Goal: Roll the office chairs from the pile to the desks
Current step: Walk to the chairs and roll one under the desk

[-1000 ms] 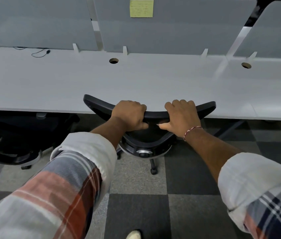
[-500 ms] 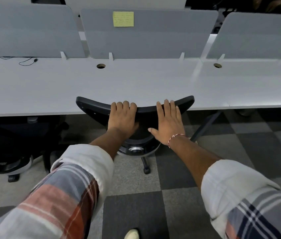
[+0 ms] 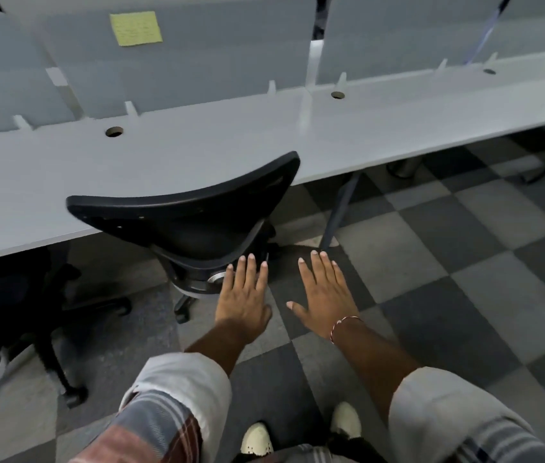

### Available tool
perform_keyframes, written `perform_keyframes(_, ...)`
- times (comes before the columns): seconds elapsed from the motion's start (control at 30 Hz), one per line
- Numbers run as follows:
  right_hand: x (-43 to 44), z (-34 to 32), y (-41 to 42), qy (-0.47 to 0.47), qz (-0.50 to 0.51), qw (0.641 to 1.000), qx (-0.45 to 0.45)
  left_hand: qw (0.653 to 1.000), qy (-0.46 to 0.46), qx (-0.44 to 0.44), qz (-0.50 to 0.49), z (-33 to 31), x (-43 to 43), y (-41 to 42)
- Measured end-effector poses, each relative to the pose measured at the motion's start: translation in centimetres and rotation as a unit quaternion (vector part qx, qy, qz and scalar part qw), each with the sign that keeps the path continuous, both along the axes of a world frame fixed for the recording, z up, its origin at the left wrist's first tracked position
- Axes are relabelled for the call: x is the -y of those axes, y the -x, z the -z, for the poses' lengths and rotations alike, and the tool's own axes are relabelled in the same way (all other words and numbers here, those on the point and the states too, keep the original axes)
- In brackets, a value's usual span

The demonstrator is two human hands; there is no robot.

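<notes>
A black office chair (image 3: 194, 215) stands pushed in under the long white desk (image 3: 197, 152), its curved backrest top level with the desk edge. My left hand (image 3: 244, 295) hovers flat with straight fingers in front of the chair's lower back, holding nothing. My right hand (image 3: 324, 292), with a red thread on the wrist, is spread flat over the carpet to the right of the chair, apart from it.
Another black chair (image 3: 13, 315) sits under the desk at the left. Grey divider panels (image 3: 197, 55) with a yellow sticky note (image 3: 135, 28) line the desk's back. A desk leg (image 3: 339, 208) stands right of the chair. Checkered carpet (image 3: 464, 279) stretches to the right.
Both hands have let go of the chair's backrest and pulled back, fingers straight. The view has swung right and the chair now sits left of my hands.
</notes>
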State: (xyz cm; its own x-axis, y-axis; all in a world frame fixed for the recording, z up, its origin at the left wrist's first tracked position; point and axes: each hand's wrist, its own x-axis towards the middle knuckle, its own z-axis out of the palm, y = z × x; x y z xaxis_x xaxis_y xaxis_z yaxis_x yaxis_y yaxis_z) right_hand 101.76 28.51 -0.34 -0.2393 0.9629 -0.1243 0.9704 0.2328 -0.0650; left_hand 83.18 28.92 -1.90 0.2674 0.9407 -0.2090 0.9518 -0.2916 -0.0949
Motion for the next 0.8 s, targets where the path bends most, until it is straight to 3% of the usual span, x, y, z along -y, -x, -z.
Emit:
perform_keyframes(0.37, 4.7, 3.0, -12.9, 0.051, 0.121, 0.991, -0.013, 0.989, 0.038, -0.005, 0.143, 1.9, 0.6, -13.5)
perform_keyframes(0.8, 6.2, 4.2, -34.9, 0.075, 0.217, 0.973, -0.028, 0.964, 0.083, 0.031, 0.25, 3.2, -2.0, -37.0)
